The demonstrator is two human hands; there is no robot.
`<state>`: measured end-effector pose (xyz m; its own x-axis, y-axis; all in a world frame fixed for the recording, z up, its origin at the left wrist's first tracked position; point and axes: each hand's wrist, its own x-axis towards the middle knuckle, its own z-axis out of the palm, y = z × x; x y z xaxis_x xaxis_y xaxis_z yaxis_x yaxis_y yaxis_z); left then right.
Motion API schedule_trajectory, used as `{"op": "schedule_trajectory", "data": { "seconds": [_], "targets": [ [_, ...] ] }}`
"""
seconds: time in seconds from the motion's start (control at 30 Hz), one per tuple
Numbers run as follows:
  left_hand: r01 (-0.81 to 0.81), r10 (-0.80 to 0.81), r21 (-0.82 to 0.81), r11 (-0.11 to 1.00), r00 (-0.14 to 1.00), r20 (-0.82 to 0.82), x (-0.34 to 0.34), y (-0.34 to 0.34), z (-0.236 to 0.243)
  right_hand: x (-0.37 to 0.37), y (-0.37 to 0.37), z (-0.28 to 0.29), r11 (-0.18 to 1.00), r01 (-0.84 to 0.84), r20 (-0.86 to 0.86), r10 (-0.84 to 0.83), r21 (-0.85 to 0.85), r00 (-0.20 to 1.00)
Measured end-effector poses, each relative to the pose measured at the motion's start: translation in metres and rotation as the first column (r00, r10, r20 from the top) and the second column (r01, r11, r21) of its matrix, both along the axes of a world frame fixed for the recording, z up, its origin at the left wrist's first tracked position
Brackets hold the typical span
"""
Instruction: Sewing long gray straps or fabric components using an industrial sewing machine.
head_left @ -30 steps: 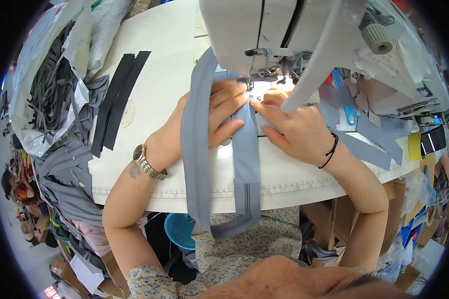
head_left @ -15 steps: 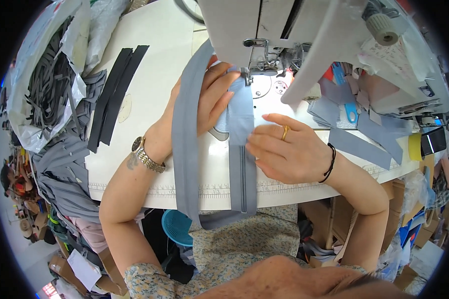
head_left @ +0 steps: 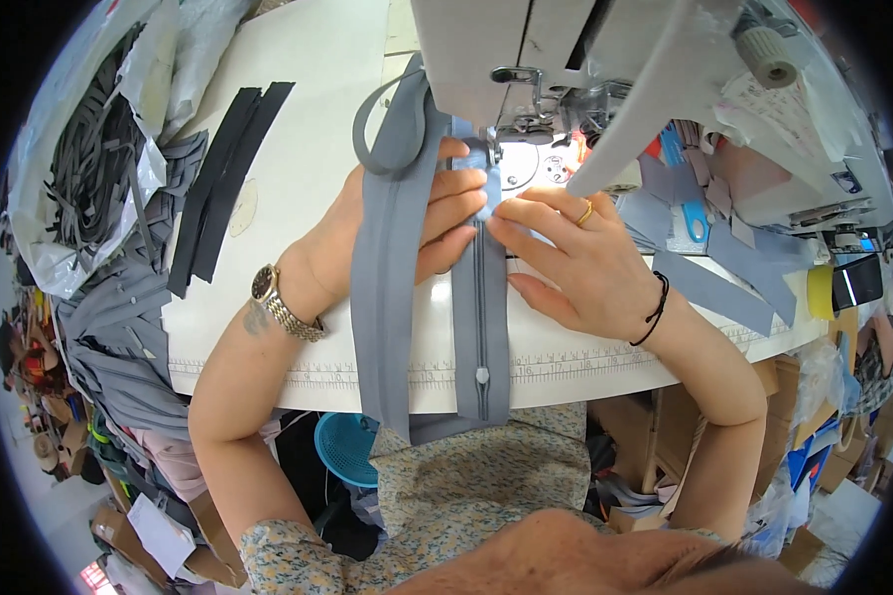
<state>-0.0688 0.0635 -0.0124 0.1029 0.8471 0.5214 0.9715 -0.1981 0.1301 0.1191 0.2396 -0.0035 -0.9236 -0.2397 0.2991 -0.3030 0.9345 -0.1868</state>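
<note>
A long grey zipper strip (head_left: 479,307) runs up the sewing table to the sewing machine (head_left: 521,124). Light blue fabric (head_left: 478,164) lies at its far end, beside the presser foot. My left hand (head_left: 451,213) is closed over the strip just left of the foot, fingers bent onto it. At the strip's right edge, the fingertips of my right hand (head_left: 566,258) are pressed together on it, the thumb lower and apart. Another length of the strip (head_left: 382,288) hangs over my left wrist and curls at its top. The zipper slider (head_left: 482,376) shows near the table's front edge.
Two black strips (head_left: 230,183) lie on the left of the white table (head_left: 308,188). Beyond them are a plastic bag (head_left: 154,188) of grey strips and a pile of grey zippers (head_left: 119,327). Grey fabric pieces (head_left: 714,283) and a yellow tape roll (head_left: 820,292) lie right.
The zipper strip and light blue fabric have moved away from me toward the presser foot. My right hand has moved up alongside the left. The hanging length has curled over at its top.
</note>
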Motion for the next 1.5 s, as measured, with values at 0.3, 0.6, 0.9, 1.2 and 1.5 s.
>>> {"op": "schedule_trajectory", "data": {
  "seconds": [0.3,0.6,0.9,1.2,1.5],
  "targets": [
    [-0.102,0.112,-0.094,0.99,0.987,0.112,-0.006,0.003,-0.004,-0.004,0.003,-0.005,0.998,0.05,0.006,-0.05,0.037,0.999],
    [-0.102,0.102,0.013,0.995,0.993,-0.066,-0.01,0.003,-0.011,-0.005,0.002,-0.001,0.998,0.059,0.061,-0.061,0.037,0.996],
    [-0.207,0.206,-0.055,0.977,0.978,-0.02,-0.006,0.005,0.001,-0.001,0.006,-0.009,0.999,0.031,0.065,-0.03,-0.014,0.997],
    [-0.65,0.465,-0.06,0.757,0.602,-0.649,-0.153,0.034,0.031,-0.01,0.001,0.0,0.996,-0.03,-0.103,0.038,0.084,0.994],
    [-0.377,0.32,-0.214,0.901,0.911,-0.258,-0.006,-0.007,0.01,-0.008,0.004,-0.019,0.987,-0.066,-0.295,0.107,0.146,0.95]
  ]
}}
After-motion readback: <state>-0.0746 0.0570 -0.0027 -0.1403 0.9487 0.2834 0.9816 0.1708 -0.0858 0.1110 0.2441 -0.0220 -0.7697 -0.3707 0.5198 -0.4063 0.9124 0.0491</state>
